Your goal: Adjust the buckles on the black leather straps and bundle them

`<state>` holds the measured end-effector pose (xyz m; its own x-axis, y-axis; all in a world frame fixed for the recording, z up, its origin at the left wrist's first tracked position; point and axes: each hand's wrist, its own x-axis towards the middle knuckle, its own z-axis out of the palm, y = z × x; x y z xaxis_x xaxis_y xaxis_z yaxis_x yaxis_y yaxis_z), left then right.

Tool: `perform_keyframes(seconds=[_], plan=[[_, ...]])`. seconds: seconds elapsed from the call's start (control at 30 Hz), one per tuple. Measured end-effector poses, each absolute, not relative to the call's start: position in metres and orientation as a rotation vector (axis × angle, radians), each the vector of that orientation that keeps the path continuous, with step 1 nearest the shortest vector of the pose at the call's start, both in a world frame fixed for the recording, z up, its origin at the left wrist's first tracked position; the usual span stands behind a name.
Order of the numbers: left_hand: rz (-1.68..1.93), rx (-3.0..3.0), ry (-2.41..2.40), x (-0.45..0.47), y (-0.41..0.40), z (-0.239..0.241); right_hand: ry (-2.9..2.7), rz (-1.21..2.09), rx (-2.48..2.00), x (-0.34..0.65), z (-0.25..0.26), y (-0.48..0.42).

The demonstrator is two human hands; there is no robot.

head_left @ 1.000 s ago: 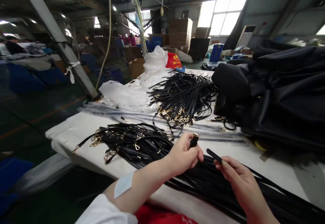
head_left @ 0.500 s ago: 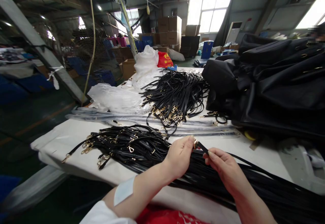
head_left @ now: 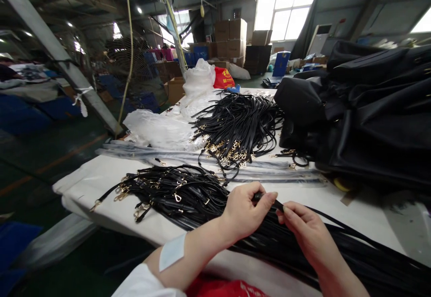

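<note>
A narrow black strap (head_left: 278, 205) runs between my two hands above the table. My left hand (head_left: 247, 209) is closed around its end, with the thumb pressed along the top. My right hand (head_left: 301, 220) pinches the same strap a short way to the right. From there the strap trails off toward the right edge. Whatever metal fitting sits at the end is hidden in my left fingers. Beneath and left of my hands lies a pile of black straps (head_left: 182, 194) with gold-coloured clasps at their left ends.
Farther back on the white table (head_left: 84, 180) lies a second heap of black straps (head_left: 242, 117) with gold clasps. Clear plastic bags (head_left: 158, 128) are behind the near pile. Large black bags (head_left: 370, 122) are stacked at the right. A slanted metal post (head_left: 60, 54) stands at the left.
My left hand has closed further over the strap's end, covering the gold fitting that showed before. My right hand keeps its pinch. The whole view has shifted slightly.
</note>
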<state>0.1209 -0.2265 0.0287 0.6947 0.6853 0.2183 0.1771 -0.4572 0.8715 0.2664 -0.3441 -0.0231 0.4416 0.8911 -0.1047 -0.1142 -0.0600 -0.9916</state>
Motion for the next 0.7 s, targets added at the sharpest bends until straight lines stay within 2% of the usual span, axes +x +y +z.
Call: perform_keyframes(seconds=[0.27, 0.53, 0.7], plan=[[0.479, 2.067, 0.547, 0.126, -0.232, 0.020, -0.771, 0.959, -1.283, 0.264, -0.030, -0.347], [0.223, 2.318, 0.391, 0.132, -0.238, 0.015, -1.328, 0.414, -1.481, 0.253, -0.013, -0.349], [0.178, 2.229, 0.455, 0.133, -0.231, 0.015, -0.715, -0.010, -1.231, 0.259, 0.001, -0.358]])
